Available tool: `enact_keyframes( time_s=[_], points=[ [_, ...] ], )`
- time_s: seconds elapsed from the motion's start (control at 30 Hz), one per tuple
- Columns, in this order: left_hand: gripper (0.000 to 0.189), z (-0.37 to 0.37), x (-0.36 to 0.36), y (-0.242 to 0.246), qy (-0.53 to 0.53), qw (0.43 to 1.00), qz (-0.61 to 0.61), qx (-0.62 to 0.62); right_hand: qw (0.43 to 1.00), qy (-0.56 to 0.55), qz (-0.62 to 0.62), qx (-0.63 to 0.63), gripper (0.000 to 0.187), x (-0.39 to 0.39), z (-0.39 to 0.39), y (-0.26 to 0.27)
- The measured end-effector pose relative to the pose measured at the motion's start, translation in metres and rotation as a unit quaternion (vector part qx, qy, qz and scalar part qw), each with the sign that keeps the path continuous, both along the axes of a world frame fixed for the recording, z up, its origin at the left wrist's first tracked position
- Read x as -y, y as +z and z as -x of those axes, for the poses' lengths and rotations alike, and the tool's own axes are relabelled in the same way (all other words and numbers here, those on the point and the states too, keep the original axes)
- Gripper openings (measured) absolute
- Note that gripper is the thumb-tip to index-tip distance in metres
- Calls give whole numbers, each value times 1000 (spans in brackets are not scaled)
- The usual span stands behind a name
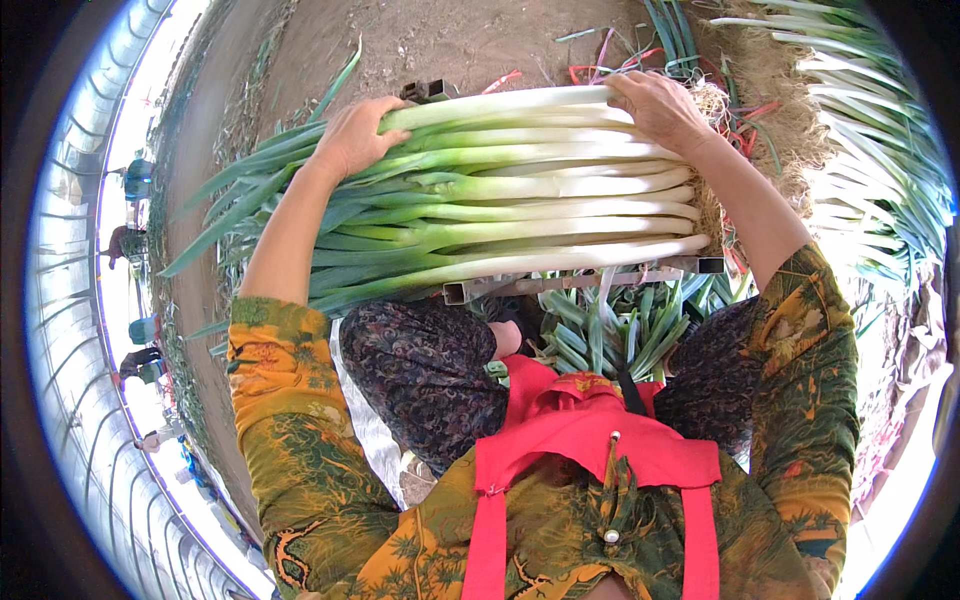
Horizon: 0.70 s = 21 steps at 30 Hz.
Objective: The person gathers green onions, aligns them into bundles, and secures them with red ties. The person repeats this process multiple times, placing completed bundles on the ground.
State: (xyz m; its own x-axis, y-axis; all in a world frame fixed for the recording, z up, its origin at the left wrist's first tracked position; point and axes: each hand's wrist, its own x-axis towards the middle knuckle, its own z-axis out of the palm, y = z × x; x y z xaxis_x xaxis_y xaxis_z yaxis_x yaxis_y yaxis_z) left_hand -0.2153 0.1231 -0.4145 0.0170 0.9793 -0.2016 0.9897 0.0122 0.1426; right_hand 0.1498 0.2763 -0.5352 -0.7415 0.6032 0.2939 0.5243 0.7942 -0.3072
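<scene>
A layer of long green onions (570, 185) lies side by side across a metal frame (577, 283) in front of me, green leaves to the left, white stems and roots to the right. My left hand (360, 135) grips the far onion (495, 103) where green turns to white, thumb on the near side. Around the white root end of that same onion, my right hand (652, 105) has its fingers and thumb. The far onion lies along the outer edge of the layer. Part of the frame is hidden under the onions.
Many more onions (862, 142) lie on the ground at the right, roots towards me. Red ties (750, 139) are strewn beyond the frame. Leaves (615, 322) lie between my knees. Bare soil (465, 37) stretches ahead; people (141, 364) are far off at the left.
</scene>
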Motion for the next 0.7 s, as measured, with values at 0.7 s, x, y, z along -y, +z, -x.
enact_keyframes(
  time_s=[0.7],
  points=[
    [47,5,-4,-28,-14,995,-21,-101,993,-87,-81,6,19,19,12,-30]
  ],
)
